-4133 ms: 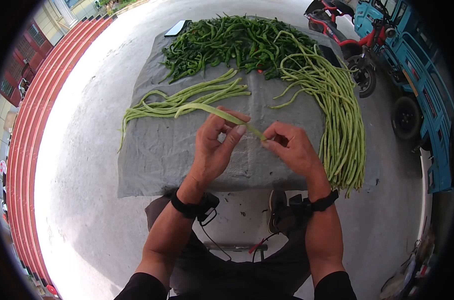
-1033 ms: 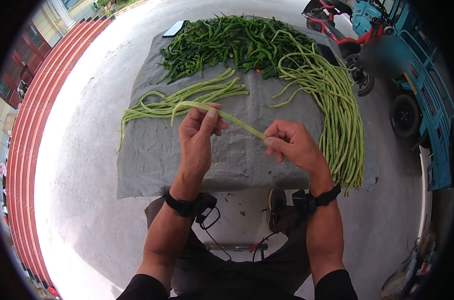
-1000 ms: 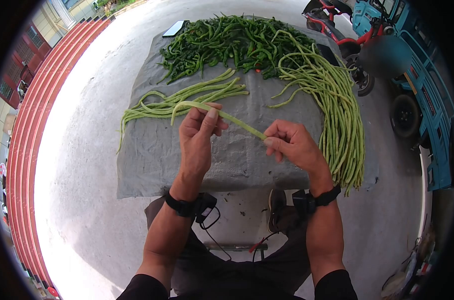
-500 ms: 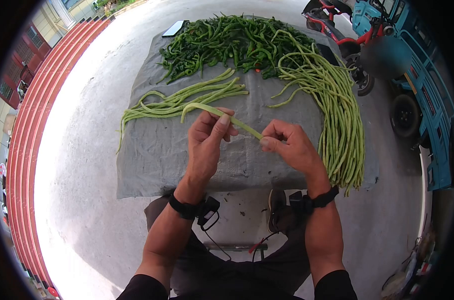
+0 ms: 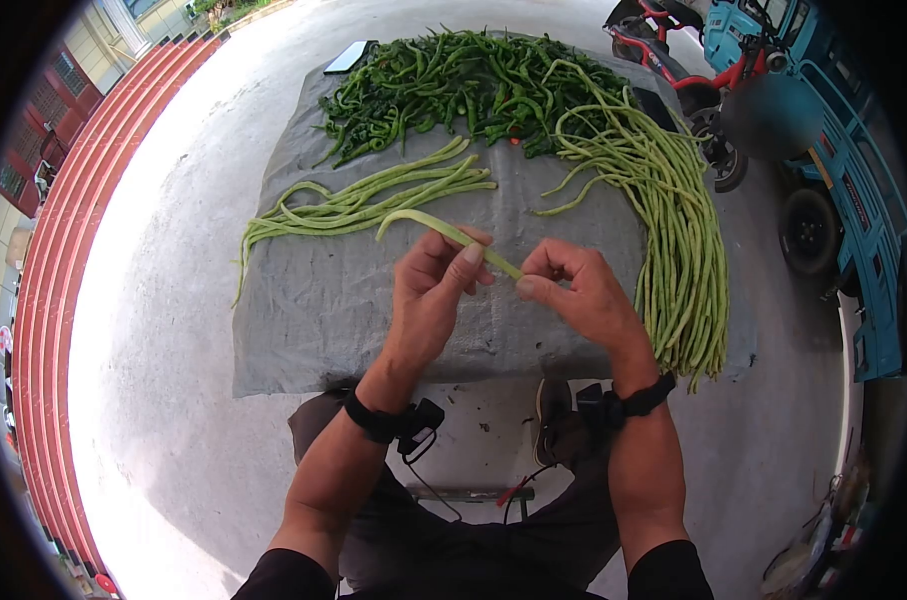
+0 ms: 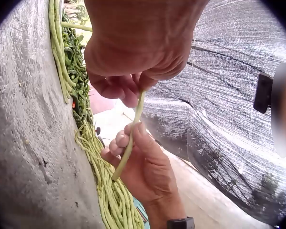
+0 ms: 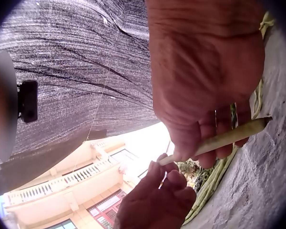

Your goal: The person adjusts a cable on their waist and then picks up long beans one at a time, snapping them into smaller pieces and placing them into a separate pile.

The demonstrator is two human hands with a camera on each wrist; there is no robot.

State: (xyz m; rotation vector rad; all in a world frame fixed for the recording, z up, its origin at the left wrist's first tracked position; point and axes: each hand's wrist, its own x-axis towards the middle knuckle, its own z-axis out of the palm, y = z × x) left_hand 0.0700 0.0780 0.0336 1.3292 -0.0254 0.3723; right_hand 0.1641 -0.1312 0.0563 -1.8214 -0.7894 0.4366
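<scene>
Both hands hold one long bean over the grey cloth. My left hand pinches it between thumb and fingers, and its pale curved end sticks out to the upper left. Close by on the right, my right hand pinches the same bean, leaving a short stretch between the hands. In the right wrist view the bean runs across the right fingers, its darker tip beyond them. A small bunch of long beans lies beyond the left hand; a larger pile lies right of the right hand.
Green chili peppers are heaped along the far side of the cloth. A phone-like slab lies at its far left corner. A blue three-wheeled cart and a red bike stand right; red steps rise left.
Over the last second my left hand has moved right, closer to the right hand, and the bean's curved end has shifted right with it. The right hand has barely moved. Both piles look unchanged.
</scene>
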